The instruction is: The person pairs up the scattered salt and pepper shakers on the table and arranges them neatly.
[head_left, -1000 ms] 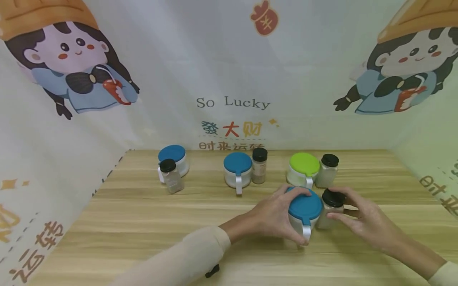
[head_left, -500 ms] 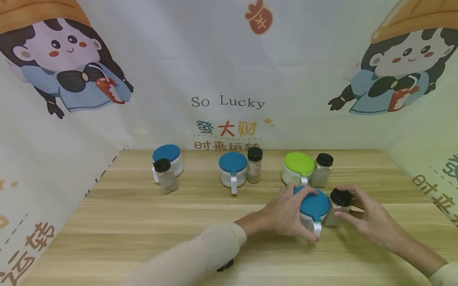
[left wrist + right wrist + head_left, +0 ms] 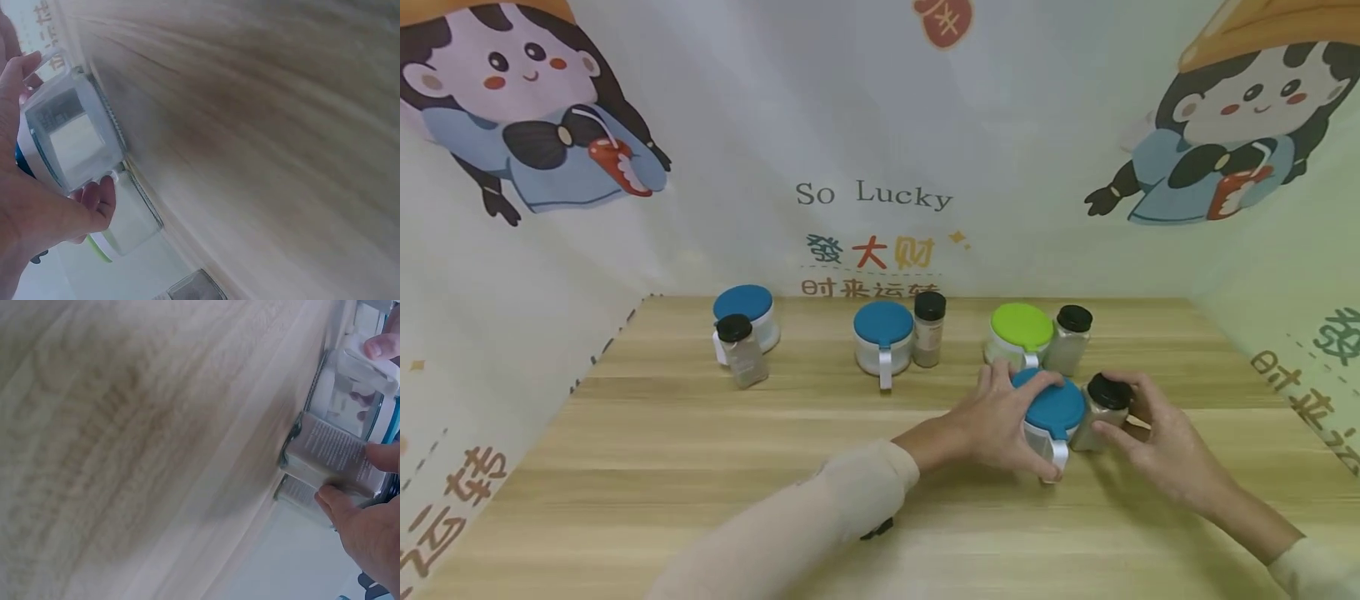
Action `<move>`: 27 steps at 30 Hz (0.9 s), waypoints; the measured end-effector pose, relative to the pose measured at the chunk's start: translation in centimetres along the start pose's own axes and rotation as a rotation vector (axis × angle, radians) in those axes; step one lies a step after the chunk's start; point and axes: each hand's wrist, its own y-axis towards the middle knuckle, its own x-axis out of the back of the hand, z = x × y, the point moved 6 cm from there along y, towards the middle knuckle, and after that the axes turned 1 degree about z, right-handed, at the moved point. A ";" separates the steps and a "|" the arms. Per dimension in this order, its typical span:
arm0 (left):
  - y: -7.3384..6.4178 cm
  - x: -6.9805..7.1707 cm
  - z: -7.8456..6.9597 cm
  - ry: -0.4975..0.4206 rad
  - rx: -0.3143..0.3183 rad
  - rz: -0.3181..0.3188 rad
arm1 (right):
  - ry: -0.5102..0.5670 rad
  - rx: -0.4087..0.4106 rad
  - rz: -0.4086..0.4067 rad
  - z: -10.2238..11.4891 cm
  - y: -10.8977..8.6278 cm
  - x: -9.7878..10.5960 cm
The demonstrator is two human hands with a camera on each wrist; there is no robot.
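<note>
My left hand (image 3: 996, 425) grips a clear seasoning pot (image 3: 75, 140) with a blue lid and a pale handle, fingers on its far side and thumb by the handle. Directly to its right, a square spice jar (image 3: 328, 450) with a black lid is held between the thumb and fingers of my right hand (image 3: 1176, 458). Pot and jar stand side by side, close together, on the wooden table (image 3: 700, 467). Just behind them are a green-lidded pot (image 3: 1021, 327) and another black-lidded jar (image 3: 1070, 346).
At the back middle, a blue-lidded pot (image 3: 883, 325) stands beside a round black-capped shaker (image 3: 929, 329). Another blue-lidded pot (image 3: 743, 307) is at the back left, partly behind a tilted-looking clear jar (image 3: 743, 354). A printed cloth (image 3: 722, 167) hangs behind the table.
Over the first half second, both hands shift the blue-lidded pot and the jar rightward relative to the green-lidded pot. Since then they barely move; the head view has tilted slightly.
</note>
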 end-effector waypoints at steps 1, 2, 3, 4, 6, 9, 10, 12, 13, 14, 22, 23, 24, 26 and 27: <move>0.1 0.1 0.1 0.008 -0.004 -0.007 | 0.004 0.002 -0.009 0.0 0.2 0.0; 0.1 0.3 0.1 0.020 -0.011 -0.013 | 0.011 -0.005 -0.009 0.1 0.3 -0.1; 0.1 0.4 0.2 0.029 -0.017 -0.019 | 0.019 -0.017 -0.005 0.0 0.4 -0.3; 0.0 0.5 0.3 0.042 -0.021 -0.025 | 0.030 -0.037 0.005 0.0 0.4 -0.5; -0.6 0.6 0.5 0.059 -0.028 -0.031 | 0.051 -0.082 0.042 0.1 0.3 -1.0; -1.8 1.5 0.6 0.016 -0.050 -0.057 | 0.004 -0.119 0.090 0.5 -0.1 -1.5; -2.3 2.0 0.6 -0.030 -0.063 -0.068 | -0.021 -0.105 0.095 1.0 -0.1 -1.4; -3.5 3.4 0.8 -0.153 -0.084 -0.085 | -0.085 -0.044 0.078 2.1 -0.1 -1.1; -4.0 4.3 1.0 -0.230 -0.098 -0.099 | -0.104 -0.001 0.064 2.9 0.1 -1.0; -4.7 5.2 1.4 -0.294 -0.101 -0.113 | -0.113 0.048 0.049 3.7 0.3 -0.8; -9.8 12.7 6.4 -0.475 -0.158 -0.357 | -0.097 0.296 0.009 10.6 3.0 -2.9; -10.4 13.6 7.1 -0.484 -0.159 -0.397 | -0.075 0.303 0.006 11.3 3.5 -3.4; -11.1 14.5 7.8 -0.494 -0.161 -0.439 | -0.044 0.297 0.003 12.0 3.9 -3.8; -12.4 16.3 9.3 -0.525 -0.148 -0.501 | 0.067 0.273 0.010 13.2 4.9 -4.8; -13.1 17.1 10.0 -0.538 -0.141 -0.526 | 0.122 0.265 0.016 13.8 5.4 -5.4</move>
